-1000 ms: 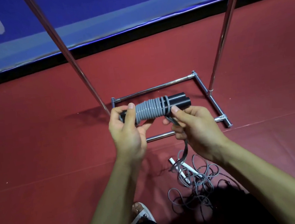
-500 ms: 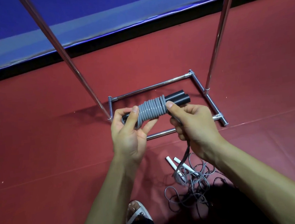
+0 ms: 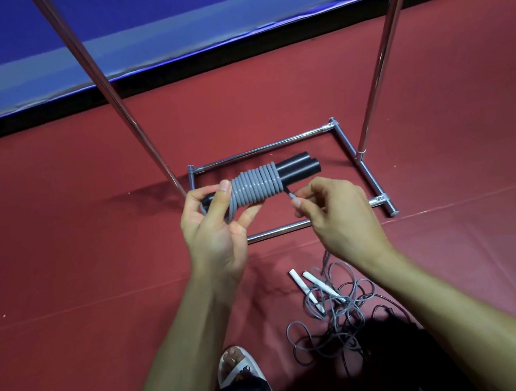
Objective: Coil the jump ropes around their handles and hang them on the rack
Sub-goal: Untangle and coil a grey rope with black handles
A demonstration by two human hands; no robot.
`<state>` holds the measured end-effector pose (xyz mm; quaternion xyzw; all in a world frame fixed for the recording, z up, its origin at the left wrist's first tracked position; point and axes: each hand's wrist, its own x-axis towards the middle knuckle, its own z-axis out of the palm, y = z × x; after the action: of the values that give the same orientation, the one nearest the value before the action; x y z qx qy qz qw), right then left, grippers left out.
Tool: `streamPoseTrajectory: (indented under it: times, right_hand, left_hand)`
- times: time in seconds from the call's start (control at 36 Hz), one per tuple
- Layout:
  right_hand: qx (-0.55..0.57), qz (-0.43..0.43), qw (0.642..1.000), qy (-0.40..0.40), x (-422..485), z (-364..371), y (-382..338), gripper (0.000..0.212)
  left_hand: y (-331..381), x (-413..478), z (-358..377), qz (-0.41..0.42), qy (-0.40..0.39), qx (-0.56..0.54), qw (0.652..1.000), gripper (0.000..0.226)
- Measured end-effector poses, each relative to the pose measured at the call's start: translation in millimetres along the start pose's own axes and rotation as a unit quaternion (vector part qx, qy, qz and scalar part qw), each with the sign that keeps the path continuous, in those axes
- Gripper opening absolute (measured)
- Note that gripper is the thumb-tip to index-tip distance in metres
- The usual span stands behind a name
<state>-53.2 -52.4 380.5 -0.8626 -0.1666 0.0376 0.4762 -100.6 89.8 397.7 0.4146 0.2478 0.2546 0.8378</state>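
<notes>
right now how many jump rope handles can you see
4. Two black handles lie side by side, wrapped in grey rope, in the left hand; two white handles lie on the floor beside the loose tangle. More may be hidden there.

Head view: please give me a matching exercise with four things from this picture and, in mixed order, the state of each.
1 black handles
2 white handles
3 grey rope end
4 rack base

a pinched by right hand
b bare metal, on red floor
c lying among loose rope
d wrapped in grey coils, gripped by left hand

Pairs: 1-d, 2-c, 3-a, 4-b
</notes>
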Motion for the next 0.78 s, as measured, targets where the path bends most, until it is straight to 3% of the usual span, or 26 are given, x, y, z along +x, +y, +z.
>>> streamPoseTrajectory:
  times: [0.14,0.33,0.44,0.53,0.78]
  right_hand:
    - [-0.016,-0.046,0.998,0.034,-1.2,3.8,0.0,0.020]
    - [-0.050,-0.118,0.989,0.071,-0.9,11.3,11.1,0.006]
    - [-0.047,-0.077,0.995,0.043,-1.6,11.7,12.4,0.022]
    - [0.029,-0.017,0.999,0.031,-3.3,9.8,7.2,0.025]
    - [0.182,0.089,0.978,-0.054,-11.3,25.2,6.8,0.025]
  left_hand:
    - [1.7,0.7,0.4,0.004,0.001,-0.003,1.000,0.017]
    - [3.0,-0.1,0.4,0.012,0.008,-0.004,1.000,0.018]
    - [3.4,0.0,1.1,0.017,0.000,-0.001,1.000,0.018]
    - [4.1,1.3,1.2,0.022,0.001,0.001,1.000,0.018]
    - [3.5,1.1,0.9,0.016,0.009,-0.003,1.000,0.019]
